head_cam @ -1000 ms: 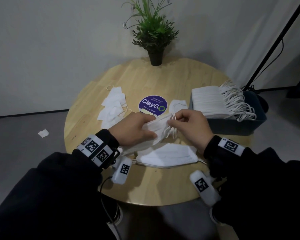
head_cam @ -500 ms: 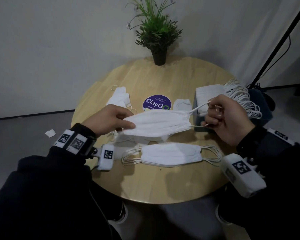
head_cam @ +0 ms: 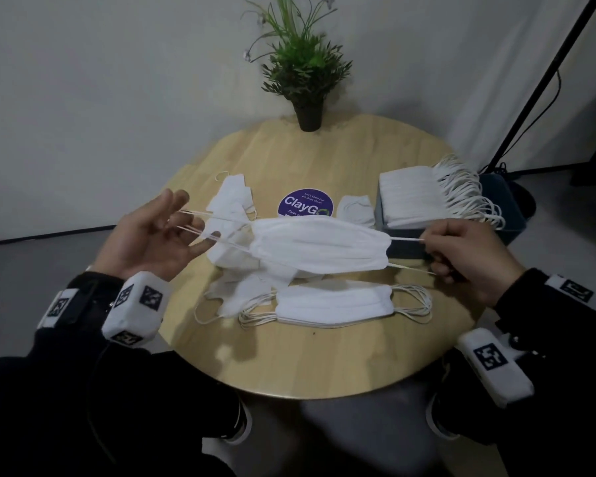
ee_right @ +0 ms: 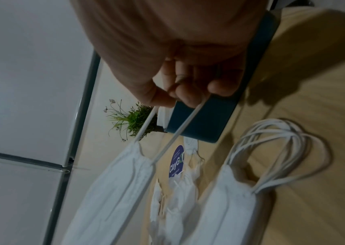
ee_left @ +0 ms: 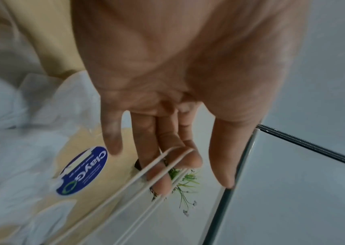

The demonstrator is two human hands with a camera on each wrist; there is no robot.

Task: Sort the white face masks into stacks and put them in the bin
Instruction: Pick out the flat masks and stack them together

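Observation:
One white face mask [head_cam: 319, 244] hangs stretched in the air above the round wooden table [head_cam: 324, 356]. Its left ear loops [ee_left: 146, 175] run over the straight, spread fingers of my left hand [head_cam: 186, 228], which is turned palm up. My right hand [head_cam: 430, 256] pinches the right ear loop [ee_right: 165, 136] between thumb and curled fingers. Below the held mask, a neat stack of masks [head_cam: 334, 304] lies on the table. The dark blue bin [head_cam: 506, 208] at the right holds a tall stack of masks [head_cam: 410, 194].
Loose unsorted masks lie at the left [head_cam: 233, 201] and near the stack [head_cam: 241, 290]; one small folded mask [head_cam: 356, 210] sits beside the bin. A purple round sticker [head_cam: 305, 206] marks the table centre. A potted plant [head_cam: 308, 80] stands at the back. A black stand pole [head_cam: 544, 80] leans at right.
My left hand let go of the mask's body, turned palm up and now carries the left loops on its fingers. The right hand pulled right; the mask is stretched wider.

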